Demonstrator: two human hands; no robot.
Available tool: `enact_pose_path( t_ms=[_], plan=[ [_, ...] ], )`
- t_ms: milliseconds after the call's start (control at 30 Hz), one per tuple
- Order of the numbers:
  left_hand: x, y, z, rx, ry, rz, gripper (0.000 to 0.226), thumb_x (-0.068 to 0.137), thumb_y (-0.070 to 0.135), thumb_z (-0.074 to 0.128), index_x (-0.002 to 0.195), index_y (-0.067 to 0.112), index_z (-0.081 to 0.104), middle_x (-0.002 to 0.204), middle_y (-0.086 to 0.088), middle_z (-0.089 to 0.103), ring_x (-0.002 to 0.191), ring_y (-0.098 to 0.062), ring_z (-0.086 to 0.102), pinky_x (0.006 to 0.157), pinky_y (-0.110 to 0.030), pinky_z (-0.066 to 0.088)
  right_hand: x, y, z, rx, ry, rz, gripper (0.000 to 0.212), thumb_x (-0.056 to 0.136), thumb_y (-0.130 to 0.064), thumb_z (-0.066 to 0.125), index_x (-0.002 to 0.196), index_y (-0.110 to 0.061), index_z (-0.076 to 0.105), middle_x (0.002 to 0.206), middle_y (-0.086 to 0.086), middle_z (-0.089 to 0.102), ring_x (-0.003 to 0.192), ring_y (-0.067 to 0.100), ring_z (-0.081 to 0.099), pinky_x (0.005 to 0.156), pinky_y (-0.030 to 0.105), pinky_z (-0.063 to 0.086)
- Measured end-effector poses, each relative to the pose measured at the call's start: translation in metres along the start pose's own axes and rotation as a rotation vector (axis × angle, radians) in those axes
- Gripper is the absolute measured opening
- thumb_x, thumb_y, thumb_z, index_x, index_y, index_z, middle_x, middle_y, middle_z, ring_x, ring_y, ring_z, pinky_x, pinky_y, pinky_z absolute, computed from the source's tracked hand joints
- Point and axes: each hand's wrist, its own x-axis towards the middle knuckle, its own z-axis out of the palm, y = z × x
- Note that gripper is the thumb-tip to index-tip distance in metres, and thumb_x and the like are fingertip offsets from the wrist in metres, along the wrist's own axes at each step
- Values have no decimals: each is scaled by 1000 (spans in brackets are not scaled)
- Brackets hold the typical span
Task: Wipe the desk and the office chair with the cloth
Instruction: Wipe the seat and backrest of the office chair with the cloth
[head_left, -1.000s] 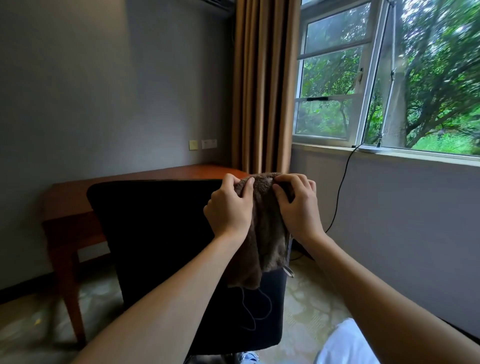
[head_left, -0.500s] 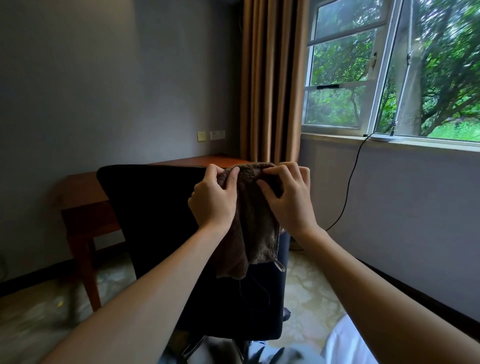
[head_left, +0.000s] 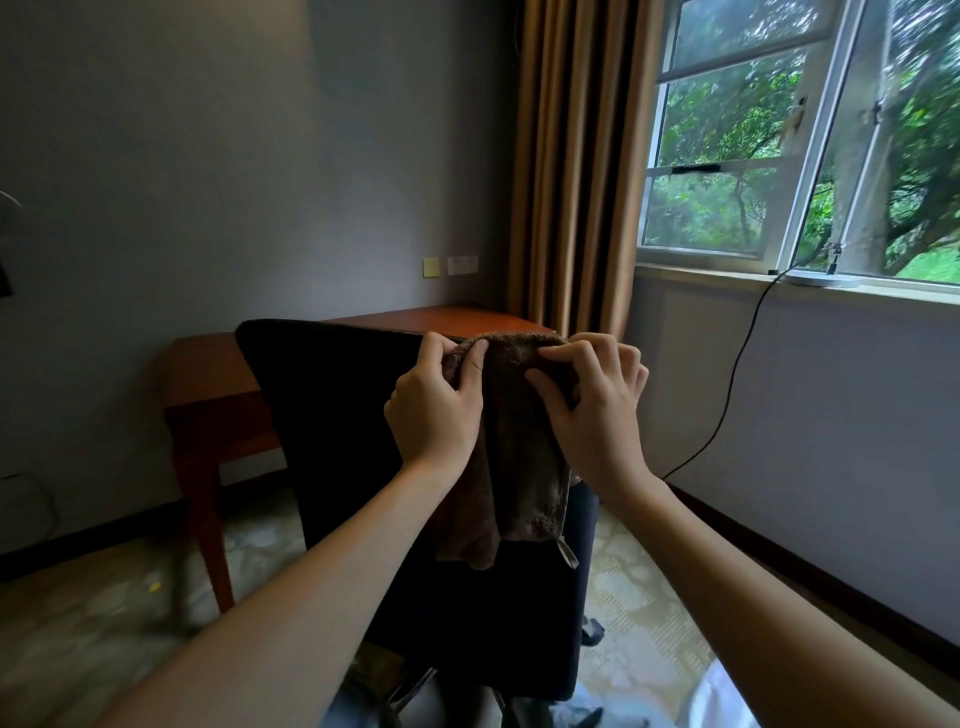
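Note:
A brown fuzzy cloth (head_left: 514, 467) hangs in front of me, held up by its top edge. My left hand (head_left: 434, 415) pinches the left part of that edge between thumb and fingers. My right hand (head_left: 597, 410) grips the right part, fingers curled over the fabric. Behind the cloth stands the black office chair (head_left: 332, 415), its backrest facing me. The red-brown wooden desk (head_left: 213, 374) sits beyond the chair against the grey wall.
A tan curtain (head_left: 571, 156) hangs in the corner beside an open window (head_left: 779, 156). A black cable (head_left: 737, 374) runs from the sill down the right wall to the floor. Wall sockets (head_left: 452, 266) sit above the desk. Patterned floor lies on both sides of the chair.
The view has swung left and closer to the chair, so desk and chair shifted right in the frame. Both hands keep hold of the cloth's top edge, the fingers shifting slightly.

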Motion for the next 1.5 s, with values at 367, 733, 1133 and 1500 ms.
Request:
enact_pose_path(
  t_ms=[367, 733, 1133, 1500],
  plan=[
    [-1, -18, 6, -114, 45, 13, 34, 96, 48, 62, 93, 15, 58, 75, 12, 60, 66, -12, 64, 54, -26, 48, -7, -2, 10, -90, 64, -55, 27, 95, -39, 65, 113, -18, 67, 121, 5, 55, 113, 27, 43, 98, 43, 35],
    [-11, -39, 5, 3, -30, 25, 34, 95, 50, 64, 91, 17, 57, 75, 4, 67, 67, -21, 67, 51, -29, 43, -36, 5, 11, -552, 145, -330, 26, 91, -21, 72, 117, -23, 68, 123, -7, 45, 107, 25, 39, 86, 39, 31],
    [-46, -73, 28, 88, -1, -119, 48, 81, 60, 74, 89, 15, 59, 86, -2, 67, 78, -25, 66, 59, -30, 38, -91, 32, 21, -583, -20, -351, 57, 80, -5, 77, 132, -23, 64, 114, 7, 60, 95, 30, 44, 81, 43, 36],
    [-81, -105, 41, 100, -108, -273, 48, 83, 60, 70, 96, 15, 60, 93, -2, 66, 87, -26, 65, 65, -30, 35, -131, 51, 45, -536, -93, -346, 43, 87, -5, 71, 127, -20, 67, 111, 6, 65, 84, 31, 52, 77, 42, 39]
  ],
)
